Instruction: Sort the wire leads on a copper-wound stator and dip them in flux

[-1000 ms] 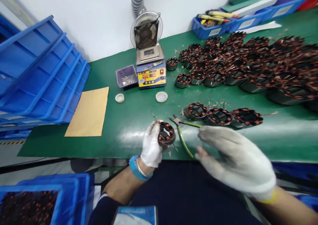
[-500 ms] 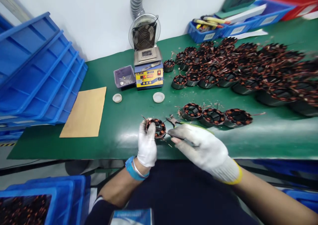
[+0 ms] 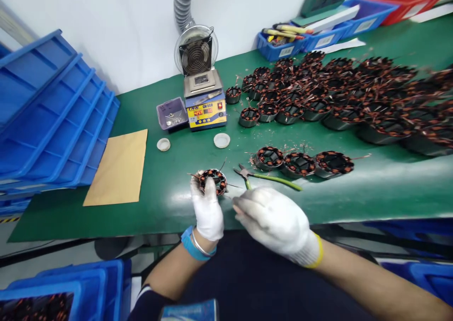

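My left hand [image 3: 207,210], in a white glove, holds a round motor stator [image 3: 213,180] wound with copper wire, upright over the green mat's [image 3: 170,207] front edge. Thin wire ends stick out of it. My gloved right hand [image 3: 274,222] hovers just right of the stator with its fingers curled toward it; whether they pinch a wire is hidden. Green-handled pliers [image 3: 271,178] lie on the mat just beyond my right hand, untouched.
Three stators [image 3: 299,163] sit in a row behind the pliers; several more [image 3: 336,94] crowd the back right. A solder pot with fan [image 3: 204,107], purple tray [image 3: 171,113], two white caps [image 3: 222,140], brown paper [image 3: 118,167] and stacked blue crates [image 3: 53,118] lie left.
My right hand came in from the right, passed over the pliers and drew back toward me beside the stator. My left hand turned the stator and shifted it slightly left.
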A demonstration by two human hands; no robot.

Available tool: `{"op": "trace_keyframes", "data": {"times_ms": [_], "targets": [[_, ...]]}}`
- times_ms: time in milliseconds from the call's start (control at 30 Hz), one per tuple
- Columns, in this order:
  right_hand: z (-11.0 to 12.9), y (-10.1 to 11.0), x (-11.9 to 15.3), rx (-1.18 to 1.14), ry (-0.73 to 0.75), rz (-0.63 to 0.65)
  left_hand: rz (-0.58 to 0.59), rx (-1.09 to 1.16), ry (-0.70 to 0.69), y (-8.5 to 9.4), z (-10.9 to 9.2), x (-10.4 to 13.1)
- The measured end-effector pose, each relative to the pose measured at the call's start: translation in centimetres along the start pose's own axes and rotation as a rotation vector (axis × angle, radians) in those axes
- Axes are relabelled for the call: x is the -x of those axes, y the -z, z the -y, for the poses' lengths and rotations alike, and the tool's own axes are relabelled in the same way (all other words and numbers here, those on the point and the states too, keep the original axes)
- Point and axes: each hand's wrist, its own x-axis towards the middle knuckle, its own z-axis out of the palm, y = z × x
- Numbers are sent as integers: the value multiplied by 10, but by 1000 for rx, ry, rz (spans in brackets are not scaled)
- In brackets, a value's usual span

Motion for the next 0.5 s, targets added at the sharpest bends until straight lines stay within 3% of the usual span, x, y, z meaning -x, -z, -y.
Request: {"op": "trace_keyframes", "data": {"times_ms": [67, 233, 400, 500], "targets": [[1, 3, 3, -38, 69, -33, -33, -16, -1, 0, 0, -1], [-10, 6, -5, -116, -328, -53, -9, 39, 10, -2, 1, 1], [-17, 5, -24, 73, -155, 41, 65, 118, 91, 2, -2, 5], [-9, 15, -40, 163, -33, 0, 87, 341, 279, 16, -10, -7]]}}
